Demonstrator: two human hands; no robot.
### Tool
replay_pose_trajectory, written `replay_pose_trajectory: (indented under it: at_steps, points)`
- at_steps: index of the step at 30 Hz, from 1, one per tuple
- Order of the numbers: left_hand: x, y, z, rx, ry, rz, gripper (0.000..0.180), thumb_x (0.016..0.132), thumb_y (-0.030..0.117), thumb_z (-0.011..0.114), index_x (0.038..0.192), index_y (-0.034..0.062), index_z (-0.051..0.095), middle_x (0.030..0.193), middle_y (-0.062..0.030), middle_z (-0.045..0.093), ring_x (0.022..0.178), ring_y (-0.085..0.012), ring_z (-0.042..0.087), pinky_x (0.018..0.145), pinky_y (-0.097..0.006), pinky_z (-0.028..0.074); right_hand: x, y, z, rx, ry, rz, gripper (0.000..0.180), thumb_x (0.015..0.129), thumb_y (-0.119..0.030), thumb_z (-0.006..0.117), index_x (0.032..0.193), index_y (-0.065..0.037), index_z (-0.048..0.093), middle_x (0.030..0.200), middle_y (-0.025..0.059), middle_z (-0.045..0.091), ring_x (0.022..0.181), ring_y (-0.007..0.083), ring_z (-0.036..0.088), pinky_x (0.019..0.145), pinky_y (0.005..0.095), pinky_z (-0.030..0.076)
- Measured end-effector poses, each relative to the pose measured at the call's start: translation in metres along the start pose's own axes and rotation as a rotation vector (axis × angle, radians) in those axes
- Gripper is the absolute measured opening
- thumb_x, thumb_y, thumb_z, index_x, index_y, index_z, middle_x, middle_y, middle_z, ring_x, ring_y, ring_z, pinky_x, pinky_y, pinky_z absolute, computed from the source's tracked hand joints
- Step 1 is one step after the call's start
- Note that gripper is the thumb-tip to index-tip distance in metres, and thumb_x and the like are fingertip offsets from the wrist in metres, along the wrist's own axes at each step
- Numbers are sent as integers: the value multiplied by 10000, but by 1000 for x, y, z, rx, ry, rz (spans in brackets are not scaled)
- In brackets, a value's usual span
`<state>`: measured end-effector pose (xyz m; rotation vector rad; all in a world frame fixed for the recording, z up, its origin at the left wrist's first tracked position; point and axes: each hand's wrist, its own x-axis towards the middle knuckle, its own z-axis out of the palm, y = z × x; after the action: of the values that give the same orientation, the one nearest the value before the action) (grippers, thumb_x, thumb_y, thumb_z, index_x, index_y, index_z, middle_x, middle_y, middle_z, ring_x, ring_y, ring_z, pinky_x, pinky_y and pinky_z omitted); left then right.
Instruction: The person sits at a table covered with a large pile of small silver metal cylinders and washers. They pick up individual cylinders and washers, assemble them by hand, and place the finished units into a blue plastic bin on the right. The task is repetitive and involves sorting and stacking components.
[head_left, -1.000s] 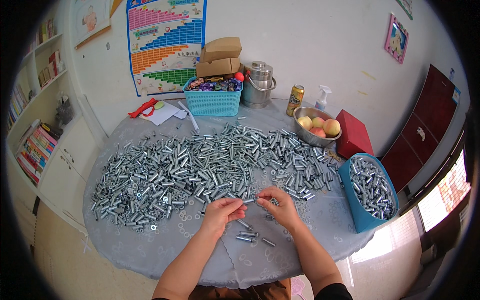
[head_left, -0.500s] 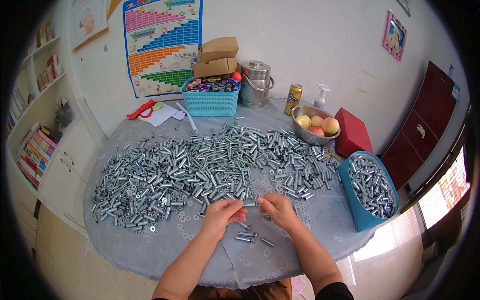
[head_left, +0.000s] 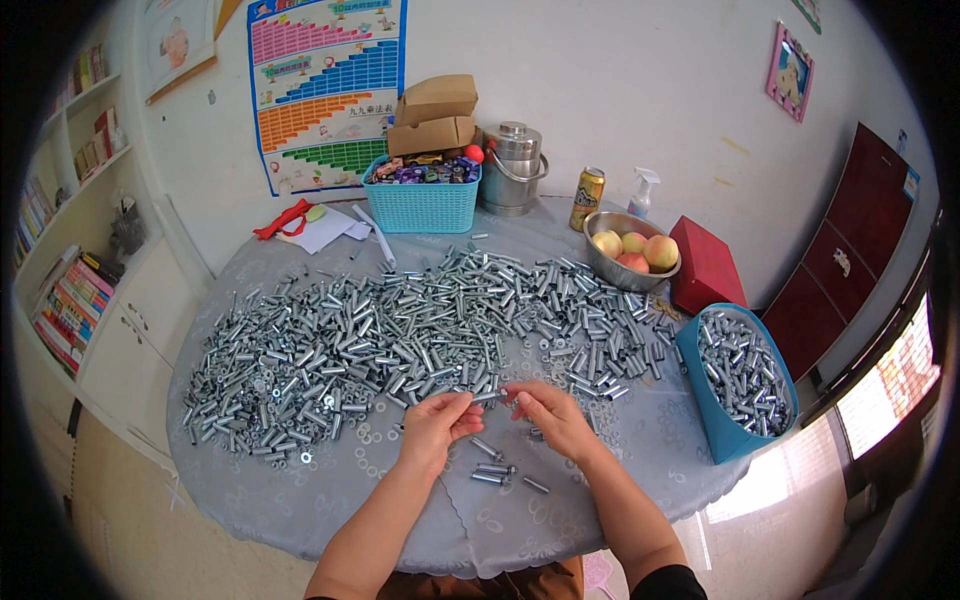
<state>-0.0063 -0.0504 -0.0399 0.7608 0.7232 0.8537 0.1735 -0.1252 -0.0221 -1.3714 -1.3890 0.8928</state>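
My left hand [head_left: 432,430] pinches one end of a silvery sleeve anchor bolt [head_left: 488,396] between thumb and fingers, with the bolt lying nearly level. At its other end are the bent fingertips of my right hand [head_left: 552,418], closed about the tip; any small nut or washer there is too small to make out. Below my hands, several finished-looking anchor bolts [head_left: 490,478] and a single plain metal sleeve [head_left: 535,484] rest on the grey tablecloth [head_left: 400,520]. Just beyond my fingers spreads a wide heap of loose bolts and sleeves [head_left: 340,340].
Flat washers [head_left: 372,462] lie scattered along the heap's near edge. A blue bin [head_left: 712,420] full of metal sleeves stands at the right. Farther back are a fruit bowl [head_left: 630,272], red box [head_left: 706,266], can [head_left: 587,200], spray bottle [head_left: 642,192], metal pot [head_left: 512,170] and turquoise basket [head_left: 422,208].
The bolt in my hands has shifted slightly up and left, and my right fingertips have moved a little toward its end. The things on the table look the same.
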Motion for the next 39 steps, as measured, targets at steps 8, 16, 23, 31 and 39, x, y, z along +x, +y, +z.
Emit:
replay_pose_trajectory:
  at_steps: [8, 16, 23, 31, 39]
  points:
    - [1, 0, 0, 12, 4, 9, 164, 835, 110, 610, 919, -32, 600, 807, -125, 633, 655, -160, 609, 623, -278, 537, 2, 3, -2, 18, -29, -21, 323, 943, -240, 416, 1089, -2, 578, 907, 46, 602, 760, 112, 526, 730, 255, 433]
    - [1, -1, 0, 2, 0, 22, 171, 825, 90, 618, 912, -53, 581, 822, -140, 627, 675, -179, 619, 643, -305, 555, 0, -9, 6, 94, 68, -45, 412, 955, -309, 383, 955, 18, 634, 859, 61, 619, 738, 114, 545, 745, 261, 434]
    - [0, -1, 4, 385, -84, 279, 117, 821, 70, 615, 894, -22, 614, 821, -83, 645, 701, -140, 618, 664, -228, 499, 9, 17, -16, 128, 257, 66, 378, 948, -285, 408, 942, 18, 633, 839, 59, 635, 692, 102, 543, 692, 242, 440]
    - [-6, -8, 1, 1051, -286, 344, 153, 760, 33, 621, 912, 40, 637, 811, -49, 628, 778, -150, 589, 697, -267, 467, 15, 27, -28, 137, 465, -9, 292, 923, -209, 462, 933, 30, 631, 806, 54, 634, 678, 87, 530, 636, 215, 429]
    - [-13, -1, -2, 1316, -527, 430, 169, 742, 92, 635, 907, 60, 644, 817, -54, 603, 856, -226, 529, 782, -315, 417, 5, 37, -81, -131, 679, 111, 246, 835, -260, 576, 856, -33, 667, 741, 62, 649, 617, 136, 563, 569, 246, 432]
